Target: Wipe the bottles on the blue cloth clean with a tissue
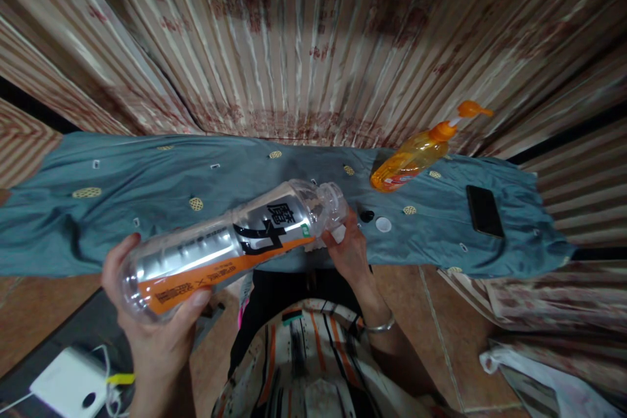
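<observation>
A large clear plastic bottle (220, 255) with a silver and orange label lies tilted across both hands, over the table. My left hand (157, 313) is wrapped round its base, thumb on the near side and fingers at the far side. My right hand (350, 245) is closed at the bottle's neck, where no cap shows on the mouth. A small pale piece (337, 233) shows by the right fingers; I cannot make out what it is. Just right of that hand lie a small black cap (367, 216) and a round white disc (383, 225).
A yellow pump bottle (409, 160) with an orange pump stands on the blue-green tablecloth (245, 163). Farther right lies a black phone (484, 211). Curtains (313, 52) hang behind the table. At lower left, a white device (71, 382) with cables sits on a dark surface.
</observation>
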`<state>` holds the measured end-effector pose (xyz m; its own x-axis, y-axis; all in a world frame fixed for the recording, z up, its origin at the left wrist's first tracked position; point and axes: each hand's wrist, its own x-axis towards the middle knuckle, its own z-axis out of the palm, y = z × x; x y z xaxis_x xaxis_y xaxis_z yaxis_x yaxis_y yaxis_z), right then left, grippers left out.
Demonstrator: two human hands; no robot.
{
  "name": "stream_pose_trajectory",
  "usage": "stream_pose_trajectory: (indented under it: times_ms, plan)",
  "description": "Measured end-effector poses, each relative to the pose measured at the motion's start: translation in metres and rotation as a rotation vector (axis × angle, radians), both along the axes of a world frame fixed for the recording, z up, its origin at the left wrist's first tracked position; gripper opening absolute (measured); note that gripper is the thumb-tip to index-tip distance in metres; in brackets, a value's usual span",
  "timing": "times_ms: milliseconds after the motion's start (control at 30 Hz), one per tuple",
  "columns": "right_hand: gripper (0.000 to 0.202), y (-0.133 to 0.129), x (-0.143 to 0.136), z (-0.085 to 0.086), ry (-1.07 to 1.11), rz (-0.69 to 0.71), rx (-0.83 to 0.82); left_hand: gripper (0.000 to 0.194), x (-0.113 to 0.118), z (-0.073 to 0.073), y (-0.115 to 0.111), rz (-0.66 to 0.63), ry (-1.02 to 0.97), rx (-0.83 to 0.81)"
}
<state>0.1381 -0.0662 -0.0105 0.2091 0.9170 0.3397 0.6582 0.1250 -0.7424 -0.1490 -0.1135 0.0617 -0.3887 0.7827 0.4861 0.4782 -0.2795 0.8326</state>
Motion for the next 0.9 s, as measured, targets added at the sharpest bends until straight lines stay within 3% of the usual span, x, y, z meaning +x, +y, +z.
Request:
stream_pose_trajectory:
  times_ms: [233, 467, 700, 900]
  plan:
    - [0.062, 0.000, 0.000, -0.001, 0.011, 0.003, 0.009, 0.100, -0.004, -0.005, 0.001, -0.001, -0.091, -0.038]
    - [0.064, 0.000, 0.000, 0.000, 0.015, 0.002, -0.008, 0.094, 0.002, 0.003, 0.003, -0.030, -0.002, 0.033]
    - [0.064, 0.000, 0.001, 0.001, 0.018, 0.012, -0.011, 0.098, 0.000, 0.001, 0.001, -0.035, -0.092, 0.007]
    - [0.067, 0.001, 0.001, 0.001, 0.005, 0.002, -0.019, 0.092, 0.004, 0.006, 0.002, -0.019, 0.023, 0.018]
